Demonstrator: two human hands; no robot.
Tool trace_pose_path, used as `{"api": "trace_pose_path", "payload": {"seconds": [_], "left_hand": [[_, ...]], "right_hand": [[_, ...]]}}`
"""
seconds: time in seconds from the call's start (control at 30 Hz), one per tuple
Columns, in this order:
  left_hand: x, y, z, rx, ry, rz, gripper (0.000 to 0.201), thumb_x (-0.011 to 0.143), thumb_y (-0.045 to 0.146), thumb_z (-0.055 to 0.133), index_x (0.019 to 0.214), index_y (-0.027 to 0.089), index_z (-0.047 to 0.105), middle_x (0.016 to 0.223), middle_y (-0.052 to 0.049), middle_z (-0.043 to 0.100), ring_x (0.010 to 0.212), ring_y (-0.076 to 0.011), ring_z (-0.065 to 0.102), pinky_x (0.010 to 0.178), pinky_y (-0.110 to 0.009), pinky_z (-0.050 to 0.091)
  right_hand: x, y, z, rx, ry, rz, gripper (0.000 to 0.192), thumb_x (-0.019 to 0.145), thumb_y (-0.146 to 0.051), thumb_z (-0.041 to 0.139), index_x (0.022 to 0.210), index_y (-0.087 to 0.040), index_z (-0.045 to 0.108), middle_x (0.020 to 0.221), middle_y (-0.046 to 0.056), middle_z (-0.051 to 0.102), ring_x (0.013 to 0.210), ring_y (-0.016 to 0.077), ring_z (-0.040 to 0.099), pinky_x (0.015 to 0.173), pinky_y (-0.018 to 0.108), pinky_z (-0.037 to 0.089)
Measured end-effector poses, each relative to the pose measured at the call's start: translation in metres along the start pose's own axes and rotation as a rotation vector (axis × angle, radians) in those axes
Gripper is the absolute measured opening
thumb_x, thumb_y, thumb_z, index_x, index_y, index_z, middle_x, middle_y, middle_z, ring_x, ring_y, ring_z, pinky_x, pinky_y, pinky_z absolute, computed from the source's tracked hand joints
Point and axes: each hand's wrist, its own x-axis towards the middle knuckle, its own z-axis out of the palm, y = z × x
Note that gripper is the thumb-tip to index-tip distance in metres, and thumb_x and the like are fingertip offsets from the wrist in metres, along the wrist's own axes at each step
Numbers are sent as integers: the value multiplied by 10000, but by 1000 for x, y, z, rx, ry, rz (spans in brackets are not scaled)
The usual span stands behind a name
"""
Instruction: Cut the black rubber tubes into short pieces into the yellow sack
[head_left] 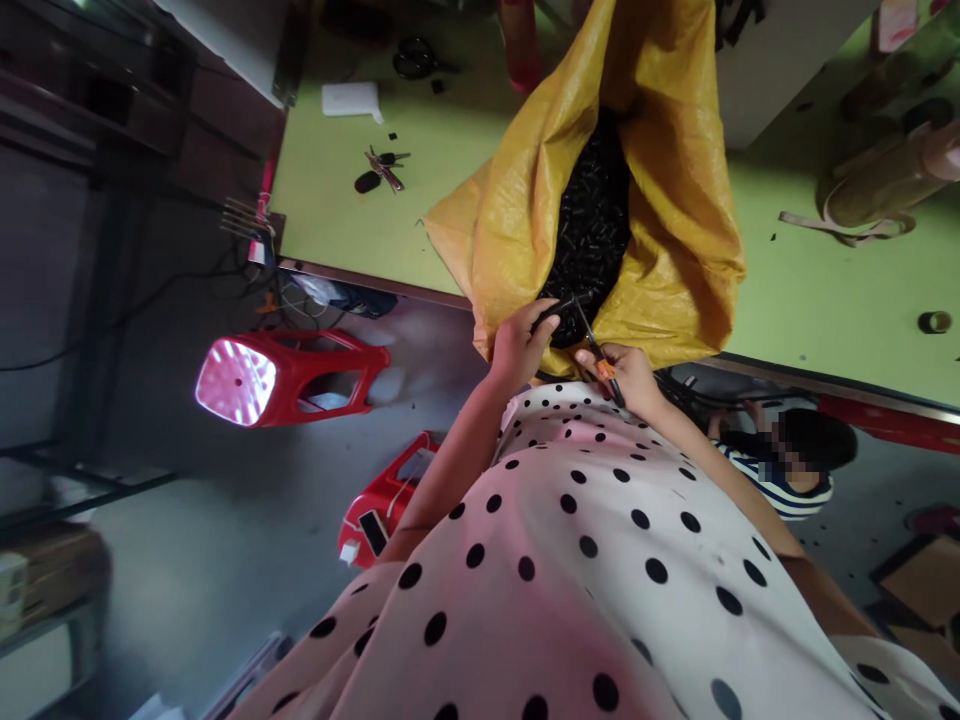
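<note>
A: Where do you stand?
B: Your left hand (519,342) is clamped on a black part (553,310) at the yellow sack's (675,200) mouth; your right hand (628,372) grips orange-handled snips (600,360).
A: Next?
B: Likely trimming; keep the blades on the part.

even bright indoor light, glare on the red stool (236,381), dim left side, wide-angle stretch at edges, slight softness near.
</note>
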Motion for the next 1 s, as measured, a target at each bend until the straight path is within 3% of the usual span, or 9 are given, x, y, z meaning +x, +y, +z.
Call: {"api": "trace_pose_path", "payload": {"seconds": [0.2,0.7,0.87,1.0], "left_hand": [[1,-1,-1,-21,7,14,290,1009,337,650,1230,217,795,1265,-86,825,1198,-256,766,1122,-416,588],[-1,6,1,-31,13,35,266,1006,297,659,1222,205,782,1268,-93,822,1209,-250,767,1126,-411,587],[-3,11,3,35,-5,59,270,1005,281,653,1230,214,787,1281,-87,822,1207,-248,768,1121,-406,590],[-5,14,3,85,-75,91,284,1010,274,639,1244,226,791,1278,-79,823,1199,-245,769,1098,-388,597]], "right_hand": [[1,3,0,-47,52,-46,819,717,-1007,639,553,-235,420,555,-13,393,574,123,341,532,304,260],[-3,3,-14,-56,-52,18,795,731,-1008,614,642,-232,467,611,-24,428,611,132,371,575,303,269],[-3,-4,-18,-146,12,-12,814,722,-1033,585,607,-243,421,597,-16,413,601,138,363,567,312,266],[2,-8,-26,-289,27,-6,768,772,-989,592,636,-242,477,599,4,481,601,155,398,577,313,274]]}}
